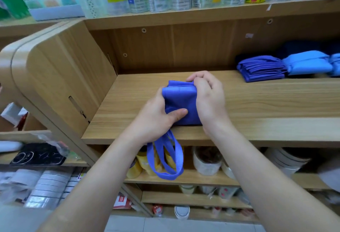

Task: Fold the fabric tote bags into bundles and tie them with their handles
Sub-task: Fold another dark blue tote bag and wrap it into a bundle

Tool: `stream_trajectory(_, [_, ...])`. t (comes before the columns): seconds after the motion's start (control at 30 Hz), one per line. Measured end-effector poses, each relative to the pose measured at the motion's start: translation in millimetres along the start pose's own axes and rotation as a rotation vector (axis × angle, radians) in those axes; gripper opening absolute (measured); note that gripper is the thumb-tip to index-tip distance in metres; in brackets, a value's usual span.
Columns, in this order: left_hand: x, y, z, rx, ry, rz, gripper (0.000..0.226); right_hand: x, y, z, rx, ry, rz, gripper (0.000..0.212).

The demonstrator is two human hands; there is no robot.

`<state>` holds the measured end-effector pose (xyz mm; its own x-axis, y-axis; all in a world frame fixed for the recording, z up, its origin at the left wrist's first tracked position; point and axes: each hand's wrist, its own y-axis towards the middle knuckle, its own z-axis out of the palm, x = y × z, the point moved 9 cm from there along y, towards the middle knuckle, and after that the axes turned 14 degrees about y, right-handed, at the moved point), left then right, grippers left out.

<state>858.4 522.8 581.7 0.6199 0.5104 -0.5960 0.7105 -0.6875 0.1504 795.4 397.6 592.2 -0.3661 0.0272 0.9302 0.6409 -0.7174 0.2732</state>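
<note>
- On the wooden shelf (pixel 257 102), near its front edge, a blue tote bag (pixel 181 99) lies folded into a thick, narrow bundle between both hands.
- The left hand (pixel 154 119) grasps the near left part of the bundle, with its thumb (pixel 179 113) pressed flat on top and the fingers tucked out of sight beneath.
- The right hand (pixel 207 95) grasps the far right corner, its fingers curled over the folded edge.
- Both handles (pixel 165 163) hang free over the front edge of the shelf, below the left wrist, in two loose loops.
- The step in hand looks like the last tightening of the fold, just ahead of the tie.
- To do it well, press the layers flat under the thumb so no air puffs them up, and square the far edges with the right hand so they line up.
- One hand should pin the bundle while the other draws up the handles; if both let go, the stiff fabric will likely spring open.
- Wrap the handles snugly round the middle, not near an end, or the bundle may slip out.
- At the far right of the shelf, well apart, lie folded bags (pixel 263 69) in the same blue beside a lighter blue bundle (pixel 307 65), a fair guide to the finished shape.
</note>
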Motion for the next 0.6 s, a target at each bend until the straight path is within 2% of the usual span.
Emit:
stream_trajectory(0.13, [-6, 0, -2, -0.055, -0.110, 0.081, 0.058, 11, -2, -4, -0.033, -0.023, -0.153, 0.024])
stream_trajectory(0.27, [-20, -2, -6, -0.047, -0.211, 0.192, 0.052, 19, -3, -9, -0.051, -0.053, -0.240, 0.026])
stream_trajectory(0.4, [-31, -1, -14, -0.035, -0.286, 0.249, 0.040, 27, -4, -3, 0.092, -0.113, -0.275, 0.029])
stream_trajectory(0.5, [-32, -2, -16, -0.053, -0.210, 0.245, 0.029, 23, -3, 6, 0.312, -0.172, -0.061, 0.026])
stream_trajectory(0.6, [-31, -4, -18, -0.149, -0.024, 0.254, 0.027, 23, -12, 9, 0.619, -0.431, 0.221, 0.019])
